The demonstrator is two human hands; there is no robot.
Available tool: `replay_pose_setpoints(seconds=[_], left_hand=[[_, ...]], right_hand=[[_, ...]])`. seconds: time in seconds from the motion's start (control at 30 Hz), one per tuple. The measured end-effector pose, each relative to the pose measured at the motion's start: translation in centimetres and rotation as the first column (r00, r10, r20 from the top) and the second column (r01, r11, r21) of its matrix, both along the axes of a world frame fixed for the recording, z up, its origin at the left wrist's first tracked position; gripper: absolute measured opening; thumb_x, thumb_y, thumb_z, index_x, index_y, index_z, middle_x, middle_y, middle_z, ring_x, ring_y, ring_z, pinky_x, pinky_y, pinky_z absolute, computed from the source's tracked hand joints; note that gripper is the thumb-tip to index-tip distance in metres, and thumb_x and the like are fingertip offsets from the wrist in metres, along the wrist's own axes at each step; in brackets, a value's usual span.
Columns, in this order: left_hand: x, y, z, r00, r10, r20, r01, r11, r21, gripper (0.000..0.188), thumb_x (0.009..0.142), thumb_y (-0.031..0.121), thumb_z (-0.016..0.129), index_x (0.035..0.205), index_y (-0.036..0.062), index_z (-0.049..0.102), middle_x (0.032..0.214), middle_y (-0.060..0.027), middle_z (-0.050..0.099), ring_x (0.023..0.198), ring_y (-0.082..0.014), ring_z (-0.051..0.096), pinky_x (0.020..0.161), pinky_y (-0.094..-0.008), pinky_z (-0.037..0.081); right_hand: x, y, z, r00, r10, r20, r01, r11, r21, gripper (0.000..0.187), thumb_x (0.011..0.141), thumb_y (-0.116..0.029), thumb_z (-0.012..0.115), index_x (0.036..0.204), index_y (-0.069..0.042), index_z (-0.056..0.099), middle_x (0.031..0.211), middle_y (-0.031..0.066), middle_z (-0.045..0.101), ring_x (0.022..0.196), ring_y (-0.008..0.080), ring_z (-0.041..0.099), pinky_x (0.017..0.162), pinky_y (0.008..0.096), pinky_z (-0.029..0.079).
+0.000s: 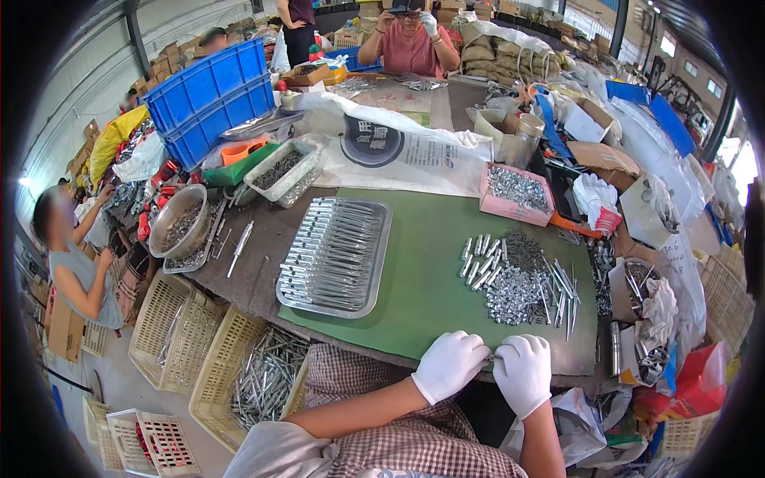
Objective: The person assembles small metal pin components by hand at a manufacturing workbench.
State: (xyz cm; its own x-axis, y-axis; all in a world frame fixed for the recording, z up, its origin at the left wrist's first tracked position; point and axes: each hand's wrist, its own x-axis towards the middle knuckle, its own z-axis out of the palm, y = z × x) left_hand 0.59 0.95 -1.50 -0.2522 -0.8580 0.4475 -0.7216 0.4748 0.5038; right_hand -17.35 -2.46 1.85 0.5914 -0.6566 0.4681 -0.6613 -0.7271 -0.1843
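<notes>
We are at the fitting step, as far as we can judge: both gloved hands meet at the lower centre of the frame, at the near edge of the green mat (430, 263). Our left hand (449, 365) is curled closed, and our right hand (523, 373) is curled beside it, the two touching at the fingertips. Between them a small metal part (493, 359) just shows; it is too small to tell which hand grips it, or whether there are two pieces being joined.

Just above the hands, right of centre, lies the loose pile of small metal parts (518, 291), with short sleeves (480, 261) at its upper left and thin pins (562, 288) on its right side. Left of centre sits the metal tray (382, 263), filled with finished rods laid in rows. A pink box (510, 207) of small silver parts stands above the pile.

The next move, we think, calls for a steady pinch to finish the join, then a reach left to lay the piece in the tray without disturbing the rows.
</notes>
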Motion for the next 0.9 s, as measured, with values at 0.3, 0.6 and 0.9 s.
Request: replay_pose_setpoints(seconds=[0.3, 0.6, 0.9], left_hand=[[0.0, 0.3, 0.2, 1.0, -0.007, -0.022, 0.006, 0.999, -0.041, 0.013, 0.083, 0.016, 0.068, 0.094, 0.0101, 0.069, 0.086, -0.0058, 0.064, 0.078, -0.0284, 0.062, 0.07, -0.0414, 0.051], [-0.1, 0.1, 0.3, 1.0, 0.021, 0.006, -0.021, 0.998, -0.056, 0.011, 0.083, 0.017, 0.07, 0.092, 0.0121, 0.071, 0.083, -0.004, 0.062, 0.077, -0.0266, 0.06, 0.069, -0.0404, 0.049], [-0.1, 0.1, 0.2, 1.0, 0.03, -0.002, -0.03, 0.995, -0.093, 0.011, 0.081, 0.018, 0.072, 0.091, 0.0124, 0.072, 0.082, -0.0032, 0.061, 0.076, -0.0253, 0.06, 0.068, -0.0393, 0.049]], right_hand=[[-0.4, 1.2, -0.9, 0.989, 0.02, 0.146, -0.008, 0.997, -0.082, 0.014, 0.073, -0.01, 0.071, 0.087, -0.012, 0.07, 0.09, 0.0, 0.066, 0.086, 0.0228, 0.064, 0.08, 0.0401, 0.049], [-2.2, 1.4, 0.6, 0.989, -0.121, 0.085, 0.122, 0.992, -0.007, 0.028, 0.073, -0.005, 0.066, 0.101, -0.005, 0.067, 0.094, 0.0076, 0.066, 0.078, 0.0288, 0.064, 0.071, 0.0436, 0.05], [-16.8, -3.0, -4.1, 0.52, -0.815, -0.256, 0.833, 0.55, -0.059, 0.051, 0.085, -0.014, 0.066, 0.135, -0.008, 0.057, 0.115, 0.0144, 0.062, 0.107, 0.0347, 0.058, 0.088, 0.0471, 0.046]])
